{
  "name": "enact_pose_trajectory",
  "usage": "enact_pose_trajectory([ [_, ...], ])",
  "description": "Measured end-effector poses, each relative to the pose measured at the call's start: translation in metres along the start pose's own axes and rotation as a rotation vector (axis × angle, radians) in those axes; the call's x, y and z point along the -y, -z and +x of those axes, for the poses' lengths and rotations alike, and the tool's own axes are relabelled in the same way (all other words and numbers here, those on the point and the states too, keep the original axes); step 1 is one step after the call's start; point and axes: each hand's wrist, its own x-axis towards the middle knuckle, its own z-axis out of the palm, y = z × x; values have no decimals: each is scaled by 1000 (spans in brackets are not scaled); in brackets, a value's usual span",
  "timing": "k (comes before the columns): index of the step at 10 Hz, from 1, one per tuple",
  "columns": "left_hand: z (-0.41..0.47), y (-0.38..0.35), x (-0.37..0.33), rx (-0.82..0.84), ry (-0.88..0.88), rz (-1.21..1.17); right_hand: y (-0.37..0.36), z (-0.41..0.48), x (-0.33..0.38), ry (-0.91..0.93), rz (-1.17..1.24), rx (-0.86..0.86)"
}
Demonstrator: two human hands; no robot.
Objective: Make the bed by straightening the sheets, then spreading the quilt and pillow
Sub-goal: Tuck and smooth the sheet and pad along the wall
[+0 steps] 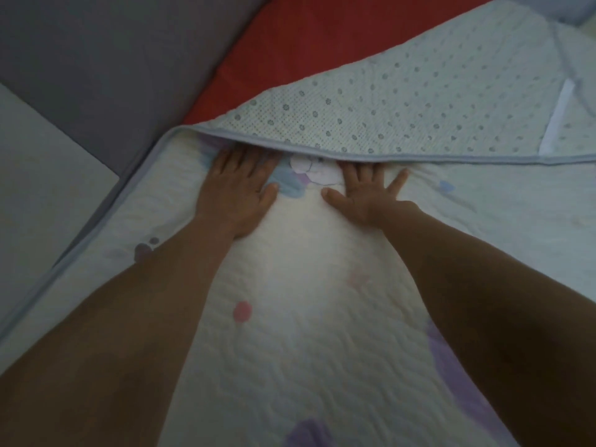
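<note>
A pale quilt [290, 285] with purple, pink and blue prints covers most of the view. Its far part is folded back toward me, showing a dotted underside [403, 101] edged with grey-blue piping. My left hand [238, 188] lies flat on the quilt, its fingertips tucked under the folded edge. To its right, my right hand [364, 191] presses flat with fingers spread, fingertips at the same fold. Both palms face down and hold nothing.
A red sheet [306, 37] shows beyond the folded quilt. A grey padded surface [106, 59] runs along the upper left, with a lighter grey panel [38, 175] below it. A white strap [332, 121] lies on the dotted underside at right.
</note>
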Motion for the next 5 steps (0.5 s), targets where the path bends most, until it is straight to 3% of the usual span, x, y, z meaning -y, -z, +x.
enact_pose_trajectory([
  [1,28,0,-2,-15,65,-5,11,34,-20,65,150,-38],
  [2,51,-8,-3,-18,93,105,26,64,-31,133,442,66],
  [3,76,-2,-5,-78,51,173,45,104,-32,75,685,273],
  [4,85,2,-8,-90,179,88,102,129,-19,217,333,186],
  [5,99,-3,-8,-41,263,51,126,171,-19,229,338,21],
])
